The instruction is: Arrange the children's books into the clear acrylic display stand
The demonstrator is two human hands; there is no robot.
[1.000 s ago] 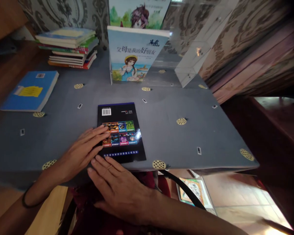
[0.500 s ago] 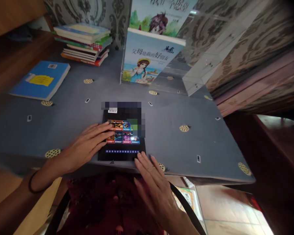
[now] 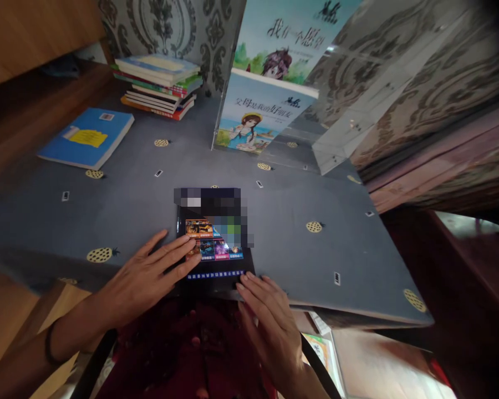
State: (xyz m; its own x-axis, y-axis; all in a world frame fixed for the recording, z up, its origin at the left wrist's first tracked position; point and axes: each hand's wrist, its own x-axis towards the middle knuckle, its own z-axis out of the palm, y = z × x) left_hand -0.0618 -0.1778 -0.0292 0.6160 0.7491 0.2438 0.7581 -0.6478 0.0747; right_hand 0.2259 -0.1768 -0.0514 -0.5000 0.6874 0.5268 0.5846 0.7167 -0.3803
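Note:
A black book (image 3: 216,281) with rows of small colourful pictures lies flat by the table's front edge; its upper part is blurred by blocks. My left hand (image 3: 158,274) rests on the book's left side, fingers stretched over the pictures. At the lower right corner, my right hand (image 3: 270,313) touches the cover with its fingertips, the fingers extended and side by side. Neither hand is wrapped round anything.
A blue book (image 3: 89,138) lies at the left, before a stack of books (image 3: 158,86). Behind the black book, a clear acrylic stand (image 3: 336,141) holds upright books, including a light-blue one (image 3: 260,113). A patterned grey cloth (image 3: 291,266) covers the table.
The view has shifted, so the table sits lower in the picture. The black book has slid slightly towards me, uncovering a pineapple print behind it. Both hands stay on it.

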